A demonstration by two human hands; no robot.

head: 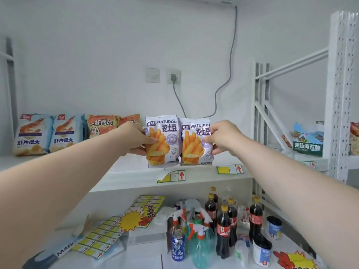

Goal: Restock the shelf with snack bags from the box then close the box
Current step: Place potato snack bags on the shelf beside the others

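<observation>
Two purple-and-white potato stick bags stand side by side at the front of the white upper shelf (136,171). My left hand (134,138) grips the left bag (162,142) by its left edge. My right hand (223,137) pinches the right bag (194,142) at its right edge. Both bags are upright and touch each other. The box is out of view.
Blue shrimp chip bags (33,134) and orange snack bags (101,126) line the shelf to the left. A green seaweed bag (307,140) sits on the right rack. Below stand cola bottles (223,235), a Pepsi can (178,247), spray bottles and yellow price tags (101,237).
</observation>
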